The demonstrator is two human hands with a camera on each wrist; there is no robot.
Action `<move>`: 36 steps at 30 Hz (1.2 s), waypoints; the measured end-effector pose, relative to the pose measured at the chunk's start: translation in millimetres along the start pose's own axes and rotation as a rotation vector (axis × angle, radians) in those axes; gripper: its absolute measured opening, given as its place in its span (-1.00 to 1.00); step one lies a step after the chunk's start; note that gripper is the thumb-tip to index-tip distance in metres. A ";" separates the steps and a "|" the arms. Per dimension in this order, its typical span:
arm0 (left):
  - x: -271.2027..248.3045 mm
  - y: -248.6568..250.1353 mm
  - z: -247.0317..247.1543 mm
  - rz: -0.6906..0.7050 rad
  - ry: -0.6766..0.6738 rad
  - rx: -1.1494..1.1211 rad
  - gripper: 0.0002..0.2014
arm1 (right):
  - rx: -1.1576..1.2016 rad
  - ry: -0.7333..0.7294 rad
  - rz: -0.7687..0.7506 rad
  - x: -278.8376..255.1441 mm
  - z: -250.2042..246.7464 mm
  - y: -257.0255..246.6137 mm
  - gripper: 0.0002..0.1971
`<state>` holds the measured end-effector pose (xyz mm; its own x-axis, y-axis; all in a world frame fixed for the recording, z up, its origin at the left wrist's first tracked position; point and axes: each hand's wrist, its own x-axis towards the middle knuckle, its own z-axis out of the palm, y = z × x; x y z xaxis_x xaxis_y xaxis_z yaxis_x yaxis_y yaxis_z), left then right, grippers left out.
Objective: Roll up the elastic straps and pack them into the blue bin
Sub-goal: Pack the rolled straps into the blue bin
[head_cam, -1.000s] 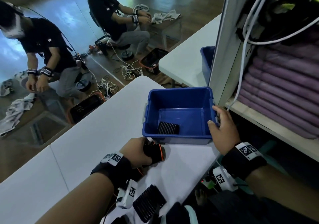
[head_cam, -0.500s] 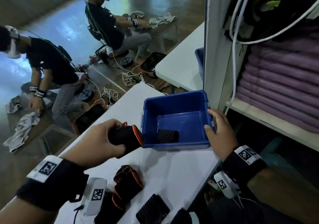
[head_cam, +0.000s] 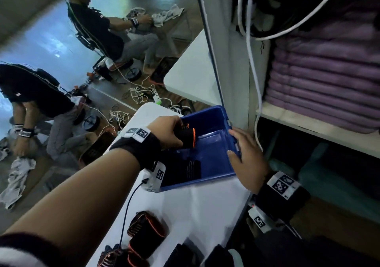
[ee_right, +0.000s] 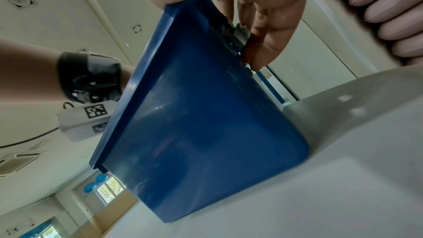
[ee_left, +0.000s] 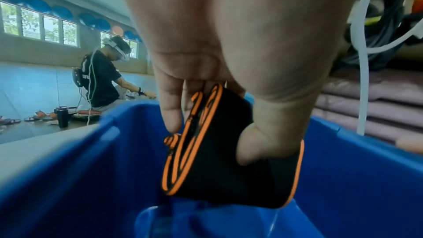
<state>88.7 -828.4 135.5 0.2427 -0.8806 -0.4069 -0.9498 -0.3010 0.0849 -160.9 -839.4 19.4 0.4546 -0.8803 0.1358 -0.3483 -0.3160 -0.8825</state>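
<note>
Nearest the body, on the white table (head_cam: 205,209) below the left forearm, lie several black elastic straps with orange edging (head_cam: 147,228), some rolled and some loose. Beyond them the left hand (head_cam: 167,131) reaches over the near-left part of the blue plastic bin (head_cam: 205,181) and grasps a rolled black strap with orange trim (head_cam: 186,138), thumb on one side and fingers wrapped round the other; the left wrist view shows the roll (ee_left: 228,151) hanging inside the bin's walls (ee_left: 68,178), above the floor. Under that wrist, on the bin's floor, rests a flat black ribbed strap (head_cam: 188,171). To the right of the left hand, the right hand (head_cam: 248,159) holds the bin's right rim, thumb over the edge, fingers (ee_right: 265,46) curled against the grey handle outside the wall (ee_right: 206,124). Past the right hand, a shelf carries stacked purple padded mats (head_cam: 329,81).
</note>
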 end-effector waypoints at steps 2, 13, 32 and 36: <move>15.9 7.0 8.6 0.003 -0.046 0.046 -0.63 | 0.010 0.003 -0.003 -0.4 -0.4 -1.4 -0.44; 51.2 14.3 47.9 -0.043 -0.294 0.170 -0.81 | 0.048 -0.063 0.017 0.8 -5.0 -3.3 -0.43; 54.2 50.0 56.1 0.058 -0.479 0.487 -0.67 | -0.006 -0.082 -0.015 1.0 -5.1 -4.1 -0.43; 58.3 52.4 56.2 0.019 -0.494 0.469 -0.69 | -0.014 -0.093 -0.013 1.7 -5.9 -3.5 -0.43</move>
<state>42.1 -874.9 65.1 0.2122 -0.5804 -0.7862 -0.9651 0.0016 -0.2618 -163.8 -841.9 25.3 0.5329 -0.8397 0.1049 -0.3528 -0.3331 -0.8744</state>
